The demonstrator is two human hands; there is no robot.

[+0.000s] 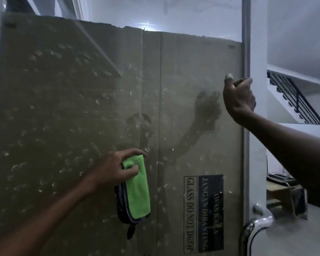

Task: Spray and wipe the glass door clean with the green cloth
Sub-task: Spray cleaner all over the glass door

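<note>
Glass door (118,89), a tall clear pane, stands right in front of me and fills most of my view; its surface is speckled all over with pale smears and droplets, thickest across the left and middle. Behind the pane leans a big sheet of brown cardboard (192,71) with a ragged top edge, and my own dim reflection shows against it. A grey metal frame strip (246,52) runs up the door's right edge, and a curved chrome door handle (257,224) sits low at the right.

My left hand (116,167) is up against the glass, fingers and thumb curled round the top of the folded bright green microfibre cloth (138,189), which hangs down flat on the pane with a dark grey layer showing behind it.

My right hand (238,97) is raised near the door's right edge, fingers loosely curled, holding nothing that I can see; whether it touches the frame I cannot tell.

Printed sideways on the cardboard, low at the right, a black label (211,213) reads "AWAS KACA" and "JANGAN DIBANTING", with "GLASS DO NOT DROP" beside it in a boxed outline.
</note>
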